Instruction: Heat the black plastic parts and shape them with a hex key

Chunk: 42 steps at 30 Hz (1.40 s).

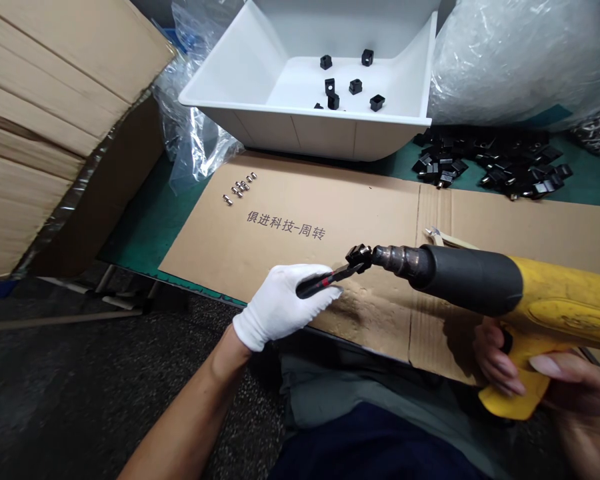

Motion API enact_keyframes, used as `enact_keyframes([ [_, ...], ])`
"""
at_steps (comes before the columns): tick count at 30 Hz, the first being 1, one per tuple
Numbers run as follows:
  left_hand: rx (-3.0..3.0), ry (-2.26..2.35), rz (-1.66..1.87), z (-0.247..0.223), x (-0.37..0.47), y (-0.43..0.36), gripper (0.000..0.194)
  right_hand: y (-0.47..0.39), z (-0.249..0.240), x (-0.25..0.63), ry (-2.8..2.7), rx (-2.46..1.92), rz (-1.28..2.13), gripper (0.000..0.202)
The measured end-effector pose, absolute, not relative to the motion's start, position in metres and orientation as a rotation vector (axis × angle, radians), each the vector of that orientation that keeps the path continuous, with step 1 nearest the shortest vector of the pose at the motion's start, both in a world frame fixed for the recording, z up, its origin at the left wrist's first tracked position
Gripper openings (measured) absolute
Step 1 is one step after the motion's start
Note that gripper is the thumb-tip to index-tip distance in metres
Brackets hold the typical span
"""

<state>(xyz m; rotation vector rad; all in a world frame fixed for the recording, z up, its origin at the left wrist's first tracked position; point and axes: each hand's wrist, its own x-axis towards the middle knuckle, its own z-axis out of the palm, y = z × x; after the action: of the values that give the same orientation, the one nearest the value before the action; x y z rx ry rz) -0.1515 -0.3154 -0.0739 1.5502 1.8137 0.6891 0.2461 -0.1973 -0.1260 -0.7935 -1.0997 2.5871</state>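
My left hand point(285, 303), in a white glove, is closed around a pair of dark pliers point(325, 281) with a red mark. At the tips of the pliers sits a small black plastic part point(359, 256) with a bit of metal showing. My bare right hand point(540, 370) grips the handle of a yellow and black heat gun point(510, 287). Its stepped metal nozzle point(400, 259) points left, right up against the black part; whether they touch I cannot tell. Several small metal pins point(240, 188) lie on the cardboard sheet point(290, 193) beyond my left hand.
A white bin point(305, 115) with several black parts point(355, 86) stands at the back. More black parts with metal ends point(510, 167) are heaped behind the cardboard's right side. A cream-handled tool point(450, 239) lies behind the heat gun. Cardboard boxes point(70, 87) rise on the left, a plastic bag point(520, 60) at back right.
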Motion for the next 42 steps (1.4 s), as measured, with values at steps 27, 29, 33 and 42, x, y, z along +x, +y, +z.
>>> enact_keyframes([
  [27, 1.554, 1.796, 0.680, -0.0729, -0.1517, -0.3150, 0.021, -0.1960, -0.1234, 0.2437, -1.110, -0.772, 2.608, 0.037],
  [29, 1.550, 1.790, 0.683, -0.0729, -0.1519, -0.3150, 0.020, -0.1962, -0.1236, 0.2439, -1.098, -0.774, 2.611, 0.036],
  [33, 1.547, 1.785, 0.688, -0.0731, -0.1521, -0.3152, 0.020, -0.1968, -0.1259, 0.2436, -1.092, -0.770, 2.610, 0.037],
  [42, 1.553, 1.788, 0.693, -0.0743, -0.1514, -0.3160, 0.020, -0.1976, -0.1269, 0.2437, -1.087, -0.740, 2.589, 0.037],
])
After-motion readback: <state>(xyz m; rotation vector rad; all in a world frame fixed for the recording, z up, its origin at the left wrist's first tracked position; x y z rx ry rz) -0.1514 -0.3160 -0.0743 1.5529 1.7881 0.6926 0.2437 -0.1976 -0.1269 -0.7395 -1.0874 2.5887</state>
